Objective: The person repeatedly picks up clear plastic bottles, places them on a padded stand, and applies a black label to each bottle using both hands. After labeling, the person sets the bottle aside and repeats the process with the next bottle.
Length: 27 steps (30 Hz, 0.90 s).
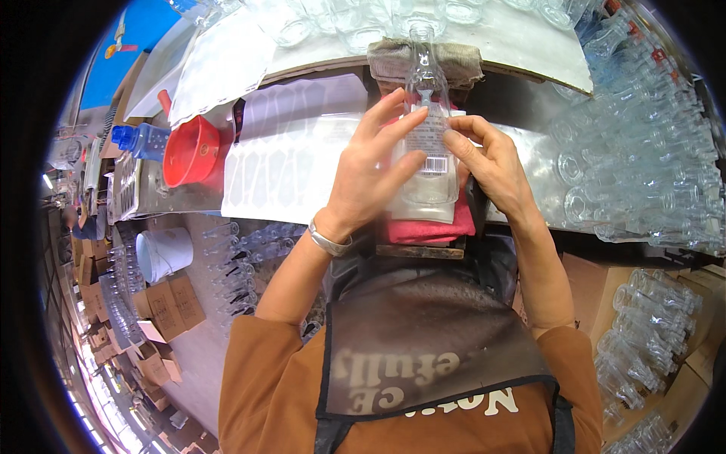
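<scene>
A clear glass bottle (pixel 427 72) lies on its back in front of me, its neck pointing away and resting on a folded grey cloth (pixel 461 59). On its body is a clear label (pixel 428 144) with dark print and a barcode. My left hand (pixel 374 170) is open, fingers spread over the bottle's left side; whether the palm touches the glass is hidden. At the bottle's right side, my right hand (pixel 491 163) has thumb and forefinger closed at the label's upper right edge. Beneath the bottle is a red cloth (pixel 427 231) on a wooden rest.
Left of the bottle lie white label sheets (pixel 280 166). Beyond them are a red plastic dipper (pixel 198 151) and a blue-capped bottle (pixel 144 141). Many clear glass bottles (pixel 628 174) lie stacked at right; more stand at the far edge. A white bucket (pixel 165 253) and cartons (pixel 170 306) are on the floor.
</scene>
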### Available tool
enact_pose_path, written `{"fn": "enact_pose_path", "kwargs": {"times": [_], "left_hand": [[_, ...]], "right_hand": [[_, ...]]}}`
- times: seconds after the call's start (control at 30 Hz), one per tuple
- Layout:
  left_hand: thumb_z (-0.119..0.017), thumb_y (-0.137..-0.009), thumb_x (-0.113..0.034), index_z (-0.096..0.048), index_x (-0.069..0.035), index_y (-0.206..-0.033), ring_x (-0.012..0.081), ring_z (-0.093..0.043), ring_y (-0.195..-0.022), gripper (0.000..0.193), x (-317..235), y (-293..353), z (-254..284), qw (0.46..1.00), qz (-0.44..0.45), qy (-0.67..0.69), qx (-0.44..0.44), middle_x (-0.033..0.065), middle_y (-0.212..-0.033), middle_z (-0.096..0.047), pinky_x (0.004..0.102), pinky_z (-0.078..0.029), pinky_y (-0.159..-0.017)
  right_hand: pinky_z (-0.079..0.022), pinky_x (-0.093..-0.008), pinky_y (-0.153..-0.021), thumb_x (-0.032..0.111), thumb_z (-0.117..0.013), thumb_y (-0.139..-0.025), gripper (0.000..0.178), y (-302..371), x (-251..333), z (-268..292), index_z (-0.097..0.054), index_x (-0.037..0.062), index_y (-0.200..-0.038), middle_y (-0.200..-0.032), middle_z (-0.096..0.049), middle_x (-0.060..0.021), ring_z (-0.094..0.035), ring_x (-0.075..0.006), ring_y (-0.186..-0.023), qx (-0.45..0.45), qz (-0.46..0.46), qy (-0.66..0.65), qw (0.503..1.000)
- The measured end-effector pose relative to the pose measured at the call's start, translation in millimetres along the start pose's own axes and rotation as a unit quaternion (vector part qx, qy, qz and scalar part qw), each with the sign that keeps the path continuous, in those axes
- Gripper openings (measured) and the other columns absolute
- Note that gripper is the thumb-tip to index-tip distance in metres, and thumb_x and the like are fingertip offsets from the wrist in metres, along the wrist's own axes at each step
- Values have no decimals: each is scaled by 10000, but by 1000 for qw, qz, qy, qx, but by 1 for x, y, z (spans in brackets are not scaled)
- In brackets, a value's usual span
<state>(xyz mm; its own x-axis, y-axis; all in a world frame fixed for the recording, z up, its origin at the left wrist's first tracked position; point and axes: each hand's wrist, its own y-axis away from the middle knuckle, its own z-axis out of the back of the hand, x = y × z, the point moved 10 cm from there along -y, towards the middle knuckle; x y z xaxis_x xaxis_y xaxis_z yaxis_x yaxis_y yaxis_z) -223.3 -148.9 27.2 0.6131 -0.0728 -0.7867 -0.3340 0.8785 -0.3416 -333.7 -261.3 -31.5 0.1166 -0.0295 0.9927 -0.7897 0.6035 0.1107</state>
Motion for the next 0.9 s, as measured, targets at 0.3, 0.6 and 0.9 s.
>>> {"fn": "enact_pose_path", "kwargs": {"times": [0.3,0.6,0.9], "left_hand": [[-732,-893,-262,-610,-120,-1393,330,-490,-1363,534,1,3,0,1000,16,12,-3,177,-1520,-459,442,-402,-1117],[-763,-830,-145,-621,-94,-1358,360,-520,-1324,549,-4,0,-1,1000,-9,-17,-13,223,-1496,-453,414,-444,-1070],[-769,-825,-163,-621,-98,-1359,363,-521,-1319,558,-5,1,-2,1000,-6,-28,-9,227,-1502,-447,419,-442,-1070]], "right_hand": [[-439,-182,-500,358,-563,-1040,464,4,-5,16,-590,-59,-1241,-992,-688,-111,-569,-65,-585,17,-46,-94,994],[-541,-285,-636,404,-512,-1052,368,21,-85,61,-657,66,-1055,-959,-682,-39,-651,-132,-797,-165,-120,-376,904],[-522,-268,-877,51,-620,-922,342,12,-11,44,-531,-7,-1248,-1130,-635,-89,-628,-133,-989,-52,9,-299,953]]}}
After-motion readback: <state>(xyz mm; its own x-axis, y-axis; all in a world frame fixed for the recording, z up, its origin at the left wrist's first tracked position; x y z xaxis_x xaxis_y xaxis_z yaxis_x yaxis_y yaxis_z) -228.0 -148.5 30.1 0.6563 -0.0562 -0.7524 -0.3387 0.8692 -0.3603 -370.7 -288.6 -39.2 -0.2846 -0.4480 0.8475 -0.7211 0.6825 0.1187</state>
